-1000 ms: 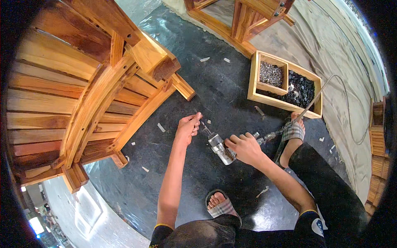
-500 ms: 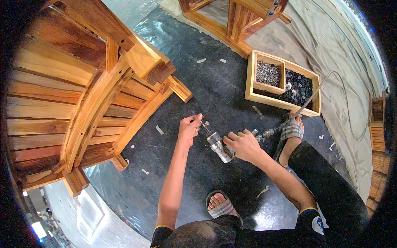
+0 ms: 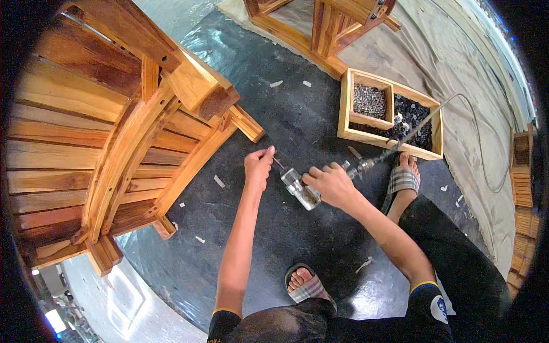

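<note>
My right hand (image 3: 331,186) is wrapped around a silver air screwdriver (image 3: 298,188), whose nose points left and away from me. A thin bit (image 3: 278,163) sticks out of its front. At the tip of that bit, the fingers of my left hand (image 3: 258,170) are pinched together; whatever sits between them is too small to make out. An air hose (image 3: 420,124) runs from the tool's fitting toward the upper right. Just left of my left hand stands a large slatted wooden furniture piece (image 3: 128,163) with a curved rail and drilled holes.
A wooden box (image 3: 389,147) at the right holds silver screws (image 3: 369,100) in one compartment and dark washer-like parts (image 3: 420,117) in the other. Another wooden frame (image 3: 320,48) stands at the far side. Scraps lie on the black mat (image 3: 246,251); a beige cloth (image 3: 457,63) spreads beyond.
The air screwdriver and both hands have shifted slightly left and away from me. The hose near the fitting has swung up with the tool. My left fingers stay at the bit's tip.
</note>
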Tool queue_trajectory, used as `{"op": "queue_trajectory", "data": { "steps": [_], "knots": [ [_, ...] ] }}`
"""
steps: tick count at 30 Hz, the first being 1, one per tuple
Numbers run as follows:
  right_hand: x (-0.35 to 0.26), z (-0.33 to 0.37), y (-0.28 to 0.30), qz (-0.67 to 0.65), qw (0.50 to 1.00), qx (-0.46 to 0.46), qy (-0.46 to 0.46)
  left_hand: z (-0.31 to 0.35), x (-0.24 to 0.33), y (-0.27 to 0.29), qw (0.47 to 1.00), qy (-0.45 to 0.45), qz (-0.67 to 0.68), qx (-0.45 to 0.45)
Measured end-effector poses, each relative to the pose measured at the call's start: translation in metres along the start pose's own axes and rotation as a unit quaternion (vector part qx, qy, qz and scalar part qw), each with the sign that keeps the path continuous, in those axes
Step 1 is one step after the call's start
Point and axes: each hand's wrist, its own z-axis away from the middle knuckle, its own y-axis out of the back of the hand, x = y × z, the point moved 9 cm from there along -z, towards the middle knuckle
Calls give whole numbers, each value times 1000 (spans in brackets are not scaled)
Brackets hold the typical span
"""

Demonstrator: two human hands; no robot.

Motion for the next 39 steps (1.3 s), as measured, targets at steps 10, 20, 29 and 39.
{"op": "queue_trajectory", "data": {
  "steps": [10,20,29,39],
  "knots": [
    [18,-35,0,33,999,-1,28,-19,9,3,995,-13,87,48],
    [24,-39,-5,13,999,-27,30,-24,9,3,992,14,98,77],
    [11,-51,2,8,999,-16,39,-6,8,38,984,-103,60,129],
    [25,-41,0,22,999,-23,24,123,-25,-59,869,-299,-386,86]
  ]
}}
